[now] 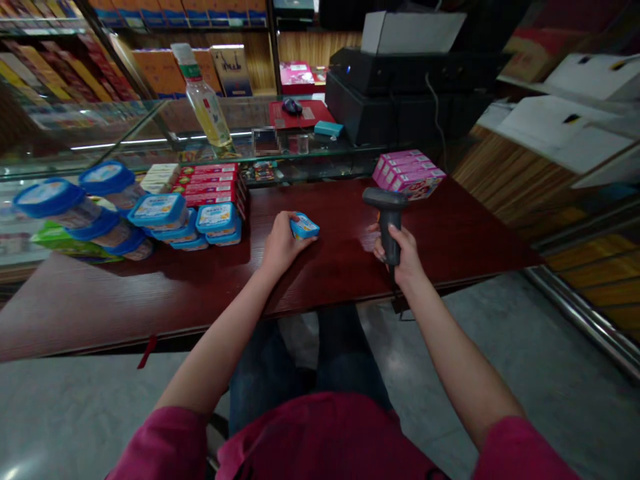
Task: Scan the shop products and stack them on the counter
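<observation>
My left hand (pixel 281 244) rests on the dark red table (pixel 150 293), fingers curled round a small blue-lidded tub (pixel 305 227). A little to the right, my right hand (pixel 400 257) is wrapped round the grip of a black handheld barcode scanner (pixel 386 213), held upright with its head turned toward the tub. More blue-lidded tubs (pixel 200 223) are stacked at the table's left, beside a pile of red flat boxes (pixel 210 181).
Pink boxes (pixel 407 173) lie at the table's far right. Behind stands a glass counter (pixel 150 133) with a tilted bottle (pixel 203 97), a mouse on a red pad (pixel 293 107) and a black printer (pixel 400 87). White boxes sit on shelving at right.
</observation>
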The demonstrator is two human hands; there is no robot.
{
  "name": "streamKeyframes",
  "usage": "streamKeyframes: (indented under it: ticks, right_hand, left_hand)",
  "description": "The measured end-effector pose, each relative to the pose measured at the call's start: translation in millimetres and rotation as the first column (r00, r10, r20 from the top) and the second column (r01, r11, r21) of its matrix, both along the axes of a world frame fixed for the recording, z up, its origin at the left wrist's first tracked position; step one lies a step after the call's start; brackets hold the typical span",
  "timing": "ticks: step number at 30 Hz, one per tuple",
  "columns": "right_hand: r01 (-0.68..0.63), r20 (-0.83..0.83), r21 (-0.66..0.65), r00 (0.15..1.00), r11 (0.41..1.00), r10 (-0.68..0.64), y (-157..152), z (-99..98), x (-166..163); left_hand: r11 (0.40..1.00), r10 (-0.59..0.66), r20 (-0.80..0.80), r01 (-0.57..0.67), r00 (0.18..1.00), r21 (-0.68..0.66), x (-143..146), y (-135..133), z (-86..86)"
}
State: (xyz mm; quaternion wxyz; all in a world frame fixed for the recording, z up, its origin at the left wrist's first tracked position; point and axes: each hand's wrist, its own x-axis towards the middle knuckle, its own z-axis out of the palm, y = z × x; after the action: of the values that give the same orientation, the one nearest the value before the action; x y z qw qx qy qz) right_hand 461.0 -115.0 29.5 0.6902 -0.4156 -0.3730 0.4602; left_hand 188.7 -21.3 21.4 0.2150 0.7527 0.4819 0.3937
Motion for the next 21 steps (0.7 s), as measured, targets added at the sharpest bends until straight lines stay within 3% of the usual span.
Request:
streamKeyframes:
  ticks: [3,7,10,13,17,21]
  right_hand:
    - [0.136,0.021,0.017,0.99,0.991,-0.136,-7,-1.4,49]
    - [0.295,0.005,0.019,0.956,0.955,-0.295,-7,-2.2,108]
    - [0.392,-0.017,0.011,0.92,0.92,-0.392,-4,-4.0,143]
    - [0.441,-0.074,0.022,0.896,0.897,-0.438,-2,-8.5,165]
    - [0.455,-0.18,0.066,0.881,0.888,-0.438,-6,-15.8,174]
    - [0.454,-0.174,0.067,0.882,0.889,-0.437,-9,-18.9,173]
  left_hand:
    - [0.994,-0.073,-0.194,0.088,0.978,0.068,19,-23,4.0]
    - [0.952,-0.265,-0.345,0.302,0.9,0.057,46,-48,-0.8]
    - [0.89,-0.381,-0.464,0.453,0.8,0.049,69,-54,-1.8]
    - [0.835,-0.391,-0.556,0.537,0.734,0.121,104,-46,1.7]
    - [0.793,-0.429,-0.505,0.58,0.749,0.186,171,-23,0.4]
    - [0.825,-0.446,-0.374,0.536,0.813,0.181,250,-3,-6.9]
